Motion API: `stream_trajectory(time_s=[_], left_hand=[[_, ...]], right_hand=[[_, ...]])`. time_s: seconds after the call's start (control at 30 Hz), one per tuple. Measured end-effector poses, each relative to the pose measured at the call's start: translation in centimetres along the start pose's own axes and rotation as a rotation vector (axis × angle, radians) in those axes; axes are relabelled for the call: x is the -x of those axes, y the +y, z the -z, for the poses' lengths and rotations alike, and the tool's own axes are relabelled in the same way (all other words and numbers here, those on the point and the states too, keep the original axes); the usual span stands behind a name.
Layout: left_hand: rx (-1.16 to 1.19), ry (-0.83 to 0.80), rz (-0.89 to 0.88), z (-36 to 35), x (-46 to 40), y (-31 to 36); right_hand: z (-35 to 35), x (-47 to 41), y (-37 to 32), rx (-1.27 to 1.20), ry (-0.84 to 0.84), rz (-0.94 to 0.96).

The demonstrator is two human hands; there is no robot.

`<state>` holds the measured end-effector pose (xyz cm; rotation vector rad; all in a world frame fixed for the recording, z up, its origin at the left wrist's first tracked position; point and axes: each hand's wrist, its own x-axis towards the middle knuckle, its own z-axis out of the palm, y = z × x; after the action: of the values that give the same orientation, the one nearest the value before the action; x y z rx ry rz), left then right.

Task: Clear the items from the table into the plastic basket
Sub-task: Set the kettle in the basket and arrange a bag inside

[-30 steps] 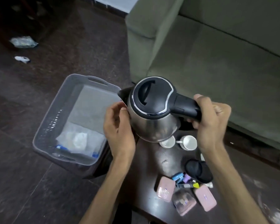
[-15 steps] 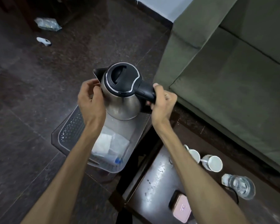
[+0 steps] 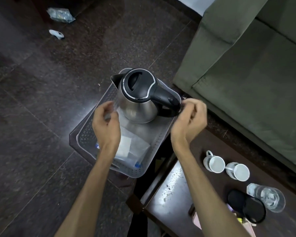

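Both my left hand point(image 3: 106, 125) and right hand point(image 3: 189, 120) have let go (fingers loosely curled) of the steel black-lidded kettle point(image 3: 138, 96), now standing in the clear plastic basket point(image 3: 85, 134) by the dark table point(image 3: 174, 194).

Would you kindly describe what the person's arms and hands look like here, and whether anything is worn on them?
Both forearms are bare right up to the bottom edge of the picture, with no sleeve showing. The left hand and right hand wear no glove, and no watch or bracelet shows on either wrist. The fingers are motion-blurred, so a ring cannot be ruled out.
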<state>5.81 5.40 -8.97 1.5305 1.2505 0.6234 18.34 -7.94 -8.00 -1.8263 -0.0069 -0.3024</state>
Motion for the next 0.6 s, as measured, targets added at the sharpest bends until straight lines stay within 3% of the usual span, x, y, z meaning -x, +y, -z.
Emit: stream_trajectory(time_s=[0.03,0.1,0.17,0.23,0.3,0.43,0.53,0.6], left_hand=[[0.013,0.039,0.034,0.5,0.6,-0.5],[0.036,0.108,0.105,1.6,1.7,-1.6],[0.024,0.145,0.148,2.7,3.0,-2.7],[0.001,0.16,0.174,3.6,4.3,-3.7],[-0.024,0.155,0.19,4.1,5.2,-4.4],[-0.07,0.114,0.192,4.3,5.7,-4.8],[-0.066,0.12,0.202,3.9,5.8,-4.6],[-0.046,0.158,0.208,3.9,5.8,-4.3]], right_hand=[[0.8,1.2,0.0,0.034,0.042,0.022],[1.9,4.5,-0.3,0.084,-0.074,0.054],[1.8,7.6,-0.3,0.206,-0.412,0.012],[0.7,9.7,0.3,0.503,-0.792,-0.032],[-0.7,10.9,1.0,0.758,-1.022,0.004],[-2.9,11.3,1.6,0.981,-1.083,0.095],[-3.0,10.5,1.2,0.87,-1.057,0.014],[-2.2,9.5,0.9,0.733,-1.022,-0.143]])
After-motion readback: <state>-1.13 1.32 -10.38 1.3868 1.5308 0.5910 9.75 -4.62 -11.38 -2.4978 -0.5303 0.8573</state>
